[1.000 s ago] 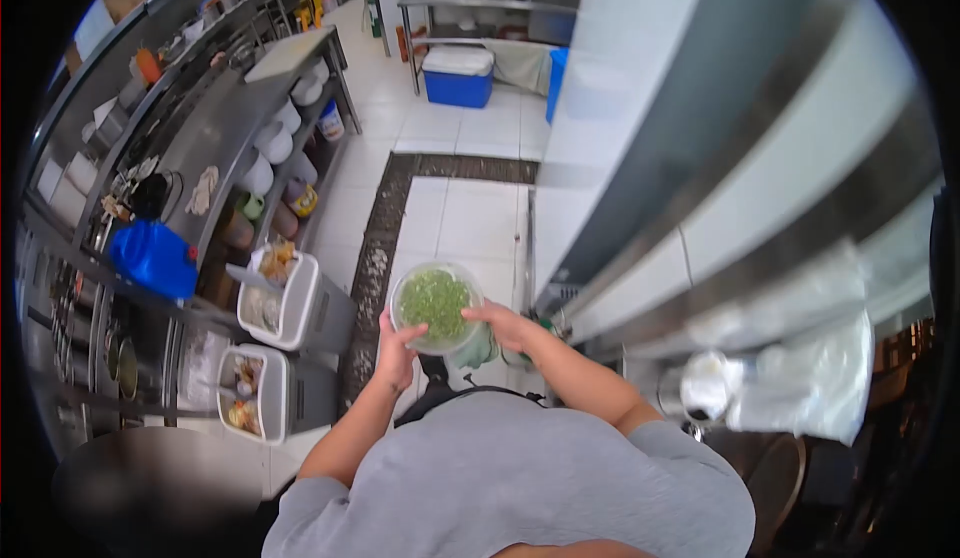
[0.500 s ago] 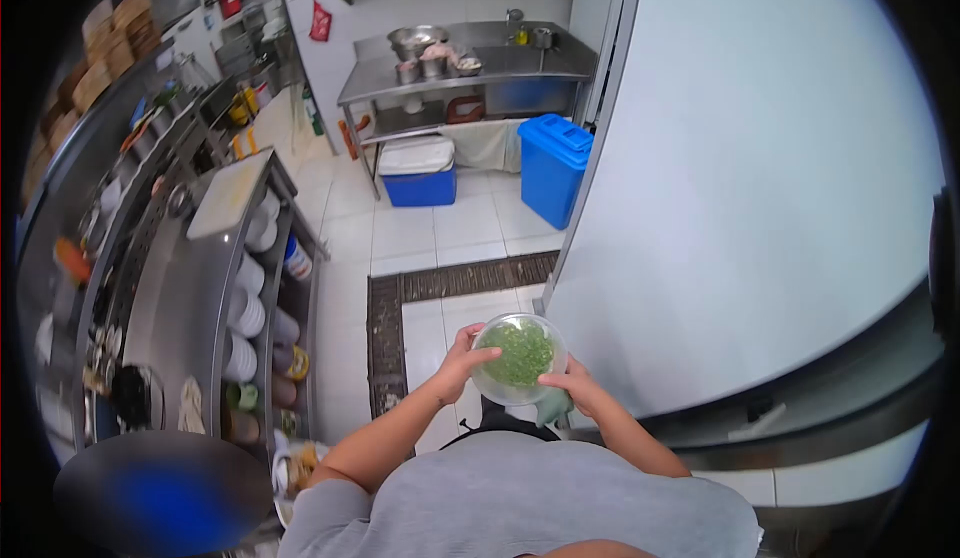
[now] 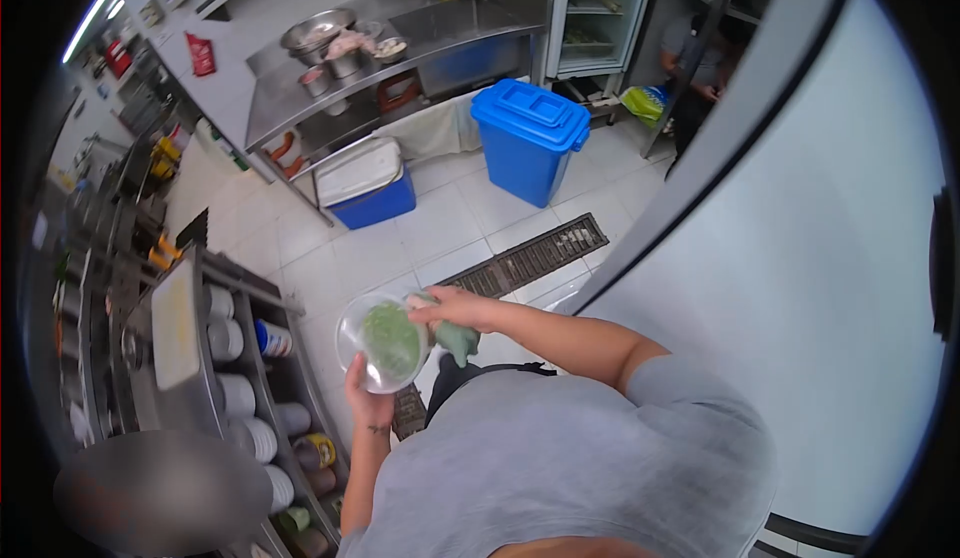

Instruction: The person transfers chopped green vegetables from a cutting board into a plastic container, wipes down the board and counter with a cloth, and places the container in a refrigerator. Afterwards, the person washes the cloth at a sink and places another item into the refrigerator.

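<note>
A clear plastic bowl [image 3: 347, 340] holding chopped greens [image 3: 391, 341] is in front of my waist, left of centre. My left hand [image 3: 359, 386] grips its near left rim, thumb up over the edge. On the right side, my right hand [image 3: 445, 307] is closed at the rim, with its fingertips over the greens. A green cloth [image 3: 457, 342] hangs under my right hand, apparently tucked into the same grip. The undersides of both hands are hidden.
A steel shelf unit [image 3: 207, 388] with stacked white tubs stands at left. Ahead are a blue bin [image 3: 530, 143], a blue cooler [image 3: 368, 196] and a steel sink counter [image 3: 415, 43]. A large pale door panel [image 3: 800, 288] is at right. Another person [image 3: 690, 78] is beyond it.
My view has swung right, bringing a glass-door fridge and another person into sight. The bowl is now further left in view, still between both hands.
</note>
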A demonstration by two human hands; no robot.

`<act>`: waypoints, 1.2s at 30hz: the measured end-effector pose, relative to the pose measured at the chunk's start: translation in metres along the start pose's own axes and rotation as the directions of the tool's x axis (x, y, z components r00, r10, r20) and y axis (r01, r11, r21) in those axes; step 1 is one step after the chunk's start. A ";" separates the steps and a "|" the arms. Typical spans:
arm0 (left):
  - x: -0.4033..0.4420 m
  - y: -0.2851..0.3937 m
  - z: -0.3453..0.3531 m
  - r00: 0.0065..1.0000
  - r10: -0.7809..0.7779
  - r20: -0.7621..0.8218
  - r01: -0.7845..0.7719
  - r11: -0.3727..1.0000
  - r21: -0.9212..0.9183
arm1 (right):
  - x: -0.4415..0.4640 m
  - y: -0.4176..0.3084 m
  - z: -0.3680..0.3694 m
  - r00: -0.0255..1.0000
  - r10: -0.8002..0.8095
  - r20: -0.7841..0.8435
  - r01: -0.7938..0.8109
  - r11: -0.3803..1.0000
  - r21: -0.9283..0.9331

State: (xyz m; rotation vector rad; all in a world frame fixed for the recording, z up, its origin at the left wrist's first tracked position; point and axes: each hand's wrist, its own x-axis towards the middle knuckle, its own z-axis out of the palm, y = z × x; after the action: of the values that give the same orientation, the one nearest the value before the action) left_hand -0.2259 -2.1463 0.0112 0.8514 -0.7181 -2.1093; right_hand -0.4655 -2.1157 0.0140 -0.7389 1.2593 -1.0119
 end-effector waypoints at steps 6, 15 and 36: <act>0.174 0.036 0.006 0.978 -0.210 -0.010 0.210 0.978 0.008 | 0.091 -0.037 -0.121 0.984 0.109 -0.141 -0.112 0.994 -0.013; 0.427 0.090 0.140 0.854 -0.471 0.219 0.421 0.875 0.240 | 0.096 0.027 -0.277 0.455 0.152 -0.878 -0.329 0.944 -0.007; 0.815 -0.012 0.412 0.483 -0.848 0.218 0.564 0.491 0.664 | 0.256 -0.214 -0.469 0.354 -0.011 -0.935 -0.577 0.785 -0.227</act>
State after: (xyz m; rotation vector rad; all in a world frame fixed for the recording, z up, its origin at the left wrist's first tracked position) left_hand -0.9542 -2.6968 -0.0160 0.9763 -1.4714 -3.1058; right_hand -0.9676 -2.3984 0.0129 -0.2379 2.6642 -0.7092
